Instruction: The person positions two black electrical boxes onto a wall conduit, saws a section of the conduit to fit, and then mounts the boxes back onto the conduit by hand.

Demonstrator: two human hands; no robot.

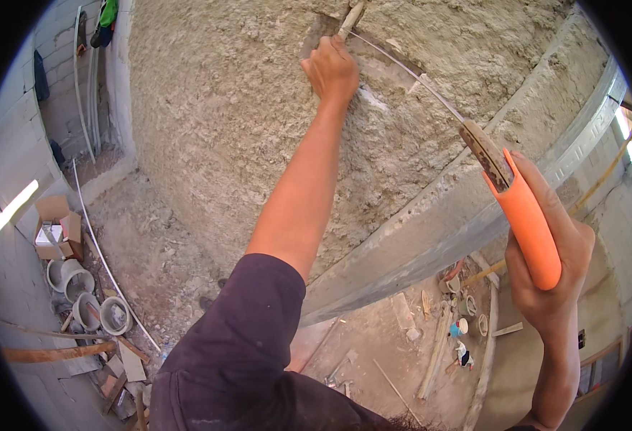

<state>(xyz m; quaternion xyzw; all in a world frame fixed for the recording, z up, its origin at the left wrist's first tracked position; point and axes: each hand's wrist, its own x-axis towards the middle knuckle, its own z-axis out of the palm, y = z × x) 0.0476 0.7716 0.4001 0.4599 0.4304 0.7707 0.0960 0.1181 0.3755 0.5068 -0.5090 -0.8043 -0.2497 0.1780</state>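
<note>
My left hand (pixel 334 70) is closed round a short, pale, stick-like piece (pixel 352 18) against the rough earth-coloured wall surface (pixel 208 108), beside a shallow recess. My right hand (pixel 556 266) grips the orange handle (pixel 528 223) of a hand tool, held up at the right. A brown, worn section (pixel 487 154) sticks out of that handle, streaked dark. From its tip a thin pale strip (pixel 409 74) curves up to just beside the piece in my left hand. I cannot tell whether this strip belongs to the tool or what kind of tool it is.
A long grey ledge (pixel 409 241) runs diagonally under the rough surface. At the lower left stand several buckets (pixel 116 316), a cardboard box (pixel 56 223), a long white pipe (pixel 104 255) and scrap boards (pixel 131 359). Wooden poles (pixel 438 352) and more buckets lie below right.
</note>
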